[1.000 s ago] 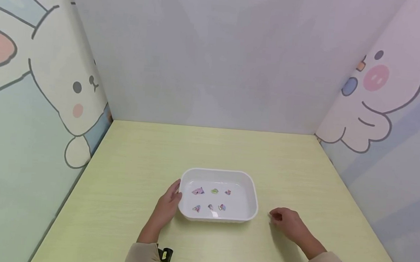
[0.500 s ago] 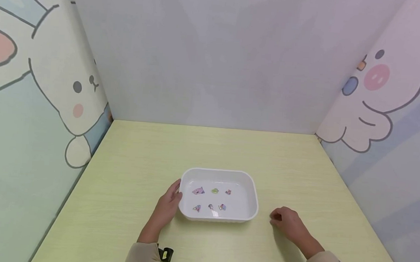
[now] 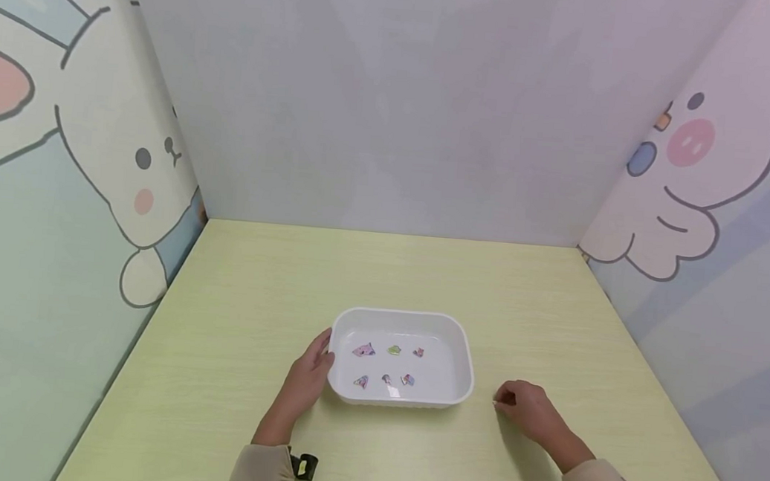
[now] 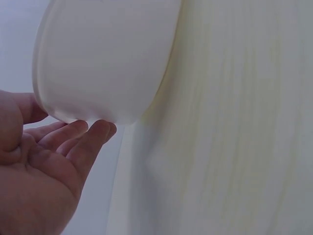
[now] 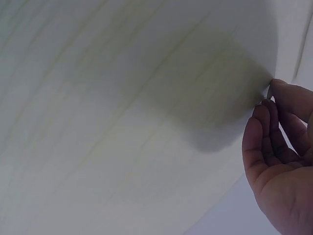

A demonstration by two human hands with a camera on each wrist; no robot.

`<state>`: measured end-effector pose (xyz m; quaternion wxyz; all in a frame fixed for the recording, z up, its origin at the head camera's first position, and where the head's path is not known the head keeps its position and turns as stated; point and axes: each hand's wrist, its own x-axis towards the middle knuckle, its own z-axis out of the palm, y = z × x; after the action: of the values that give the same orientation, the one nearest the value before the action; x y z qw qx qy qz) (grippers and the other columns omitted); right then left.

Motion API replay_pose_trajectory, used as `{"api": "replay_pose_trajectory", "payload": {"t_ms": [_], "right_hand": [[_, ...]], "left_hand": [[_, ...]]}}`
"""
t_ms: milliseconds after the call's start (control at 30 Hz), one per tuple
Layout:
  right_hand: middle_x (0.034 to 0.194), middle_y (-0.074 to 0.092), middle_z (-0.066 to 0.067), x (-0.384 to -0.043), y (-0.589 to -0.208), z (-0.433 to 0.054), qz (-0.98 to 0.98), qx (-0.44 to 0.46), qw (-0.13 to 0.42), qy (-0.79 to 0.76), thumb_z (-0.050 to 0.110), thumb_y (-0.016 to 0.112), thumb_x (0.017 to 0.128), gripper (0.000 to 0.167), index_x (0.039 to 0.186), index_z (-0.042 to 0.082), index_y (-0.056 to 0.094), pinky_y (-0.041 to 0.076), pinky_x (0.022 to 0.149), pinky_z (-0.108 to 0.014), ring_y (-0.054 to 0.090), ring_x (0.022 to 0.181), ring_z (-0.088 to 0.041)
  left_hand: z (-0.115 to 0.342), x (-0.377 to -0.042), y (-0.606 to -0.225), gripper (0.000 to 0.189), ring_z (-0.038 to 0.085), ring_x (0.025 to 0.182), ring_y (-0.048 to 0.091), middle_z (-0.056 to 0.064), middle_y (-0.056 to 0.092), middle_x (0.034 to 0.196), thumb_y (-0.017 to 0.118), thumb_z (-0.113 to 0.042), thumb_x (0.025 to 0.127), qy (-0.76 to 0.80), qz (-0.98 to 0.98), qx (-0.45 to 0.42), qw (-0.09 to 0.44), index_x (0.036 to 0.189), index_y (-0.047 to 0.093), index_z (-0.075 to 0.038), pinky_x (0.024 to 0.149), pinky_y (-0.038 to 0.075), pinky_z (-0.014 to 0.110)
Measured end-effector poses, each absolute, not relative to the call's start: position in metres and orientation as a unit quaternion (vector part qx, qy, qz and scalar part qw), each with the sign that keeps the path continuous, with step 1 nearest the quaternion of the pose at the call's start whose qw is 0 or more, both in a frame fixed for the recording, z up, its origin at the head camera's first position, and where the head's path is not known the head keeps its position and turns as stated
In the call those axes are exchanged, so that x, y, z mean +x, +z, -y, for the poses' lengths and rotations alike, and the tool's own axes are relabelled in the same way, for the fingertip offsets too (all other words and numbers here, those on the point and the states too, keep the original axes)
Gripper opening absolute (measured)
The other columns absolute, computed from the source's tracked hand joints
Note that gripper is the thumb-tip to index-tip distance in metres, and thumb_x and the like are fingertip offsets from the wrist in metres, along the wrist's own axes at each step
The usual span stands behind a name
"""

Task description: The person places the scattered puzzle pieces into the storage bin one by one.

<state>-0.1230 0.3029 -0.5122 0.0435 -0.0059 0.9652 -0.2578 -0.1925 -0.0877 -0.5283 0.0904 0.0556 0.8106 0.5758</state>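
Note:
A white plastic tray [image 3: 440, 363] with rounded corners sits on the table, several small colourful stickers [image 3: 364, 350] laid out on its floor in two rows. My left hand [image 3: 307, 378] grips the tray's left end. Seen from the left wrist, the thumb is at the rim and the fingertips [image 4: 100, 128] press against the outer wall. Right of the tray, my right hand [image 3: 529, 411] is low over the table, its thumb and fingers pinched together. A tiny pale piece [image 3: 496, 403] shows at those fingertips; its kind is mostly hidden by the fingers.
The pale yellow-green table [image 3: 383, 270] extends around the tray. A grey wall panel [image 3: 394, 107] rises along its back edge. Side panels with a cartoon rabbit [image 3: 111, 124] and another cartoon animal [image 3: 705, 166] flank it.
The right fingertips have shifted very slightly, and a pale edge now shows between them. The left hand, the tray and the stickers stay in place.

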Motion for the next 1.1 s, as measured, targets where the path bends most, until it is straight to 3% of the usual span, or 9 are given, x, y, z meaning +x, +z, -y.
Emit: {"api": "replay_pose_trajectory", "payload": {"t_ms": [500,833,1100], "right_hand": [[0.081,0.065,0.005,-0.129,-0.515,-0.317,-0.949,0.000,0.100,-0.300,0.013,0.076,0.084,0.004,0.083,0.012,0.072,0.048,0.063,-0.031,0.056,0.073,-0.012],[0.091,0.067,-0.008,-0.136,-0.499,-0.321,-0.869,0.017,0.186,-0.459,0.010,0.071,0.089,0.018,0.097,-0.005,0.070,0.055,0.070,-0.036,0.059,0.080,-0.019],[0.096,0.067,-0.013,-0.144,-0.484,-0.322,-0.830,0.015,0.214,-0.515,0.014,0.069,0.091,0.029,0.105,-0.011,0.066,0.055,0.076,-0.035,0.061,0.085,-0.022]], "left_hand": [[0.088,-0.191,-0.528,0.051,0.039,0.134,0.037,0.014,0.036,0.152,0.041,-0.020,0.105,0.569,-0.815,0.056,0.093,0.153,0.030,-0.007,0.109,0.028,0.057],[0.088,-0.192,-0.528,0.051,0.039,0.134,0.038,0.013,0.036,0.153,0.042,-0.019,0.105,0.573,-0.812,0.052,0.094,0.153,0.030,-0.008,0.110,0.027,0.056],[0.087,-0.193,-0.528,0.051,0.038,0.135,0.037,0.012,0.036,0.153,0.042,-0.018,0.104,0.572,-0.813,0.049,0.095,0.153,0.031,-0.008,0.110,0.026,0.056]]}}
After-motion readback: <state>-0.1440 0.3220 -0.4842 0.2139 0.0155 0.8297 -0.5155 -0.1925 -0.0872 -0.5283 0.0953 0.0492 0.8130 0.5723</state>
